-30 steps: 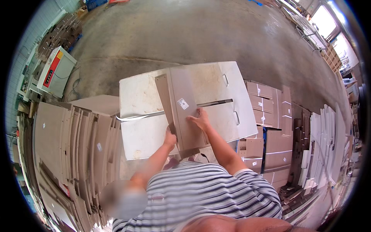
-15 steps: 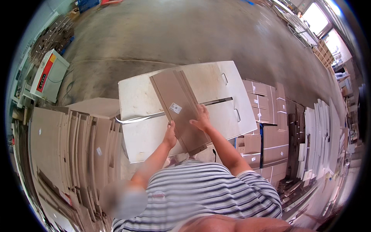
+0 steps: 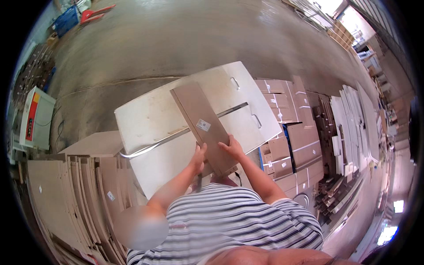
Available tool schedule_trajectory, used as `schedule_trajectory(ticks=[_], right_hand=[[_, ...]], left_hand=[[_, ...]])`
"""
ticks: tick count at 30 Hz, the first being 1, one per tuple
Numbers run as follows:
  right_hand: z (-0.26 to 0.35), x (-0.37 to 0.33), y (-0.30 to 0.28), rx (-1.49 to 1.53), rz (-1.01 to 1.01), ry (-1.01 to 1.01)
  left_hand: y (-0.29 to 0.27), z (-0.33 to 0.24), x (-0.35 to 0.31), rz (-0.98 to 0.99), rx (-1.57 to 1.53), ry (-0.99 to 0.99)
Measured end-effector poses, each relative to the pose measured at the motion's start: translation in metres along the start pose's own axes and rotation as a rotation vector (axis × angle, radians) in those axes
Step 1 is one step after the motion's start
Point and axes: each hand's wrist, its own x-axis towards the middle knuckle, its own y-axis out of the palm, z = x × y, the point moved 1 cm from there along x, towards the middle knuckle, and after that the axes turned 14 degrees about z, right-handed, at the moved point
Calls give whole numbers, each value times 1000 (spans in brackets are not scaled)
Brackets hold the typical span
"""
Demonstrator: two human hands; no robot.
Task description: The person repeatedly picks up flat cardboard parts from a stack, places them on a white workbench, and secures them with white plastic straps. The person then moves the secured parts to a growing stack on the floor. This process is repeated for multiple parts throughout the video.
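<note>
Two hands grip a stack of long brown panels (image 3: 212, 137) by its opposite long edges. A white label is stuck on the top panel. My left hand (image 3: 199, 157) is closed on the left edge, thumb up along the side. On the right edge rests my right hand (image 3: 232, 147), its thumb on the top face and its fingers curled over the side. The panels lie slanted across a white two-door cabinet (image 3: 154, 115) laid flat, their near end close to my body. How many panels are stacked cannot be made out.
Many brown panels (image 3: 48, 181) stand on edge at the left. Strapped bundles of brown boards (image 3: 304, 141) and white boards (image 3: 349, 128) are at the right. A white machine with a red panel (image 3: 37, 117) stands far left, and a white strap (image 3: 132, 154) trails off the cabinet.
The panels, earlier fanned apart at the right edge, now line up. My right hand has gone from spread fingers to gripping that edge. The view has turned.
</note>
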Motion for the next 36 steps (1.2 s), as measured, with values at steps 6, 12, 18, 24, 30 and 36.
schedule_trajectory(ticks=[6, 12, 18, 24, 30, 36], right_hand=[[-23, -3, -68, -106, -24, 161], [-46, -13, -105, -155, -144, 205], [-103, -9, -147, -236, -248, 185], [-147, -14, -156, -121, -345, 108], [-230, -80, -115, 1453, -453, 357], [-141, -54, -115, 1945, -171, -63]], left_hand=[[35, -3, 44, 73, 92, -264], [56, 33, 98, 49, 154, -271], [110, 46, 143, 62, 142, -340], [104, 52, 159, -54, 247, -378], [34, -11, 191, -186, 101, -67], [95, -45, 208, -65, 324, -291]])
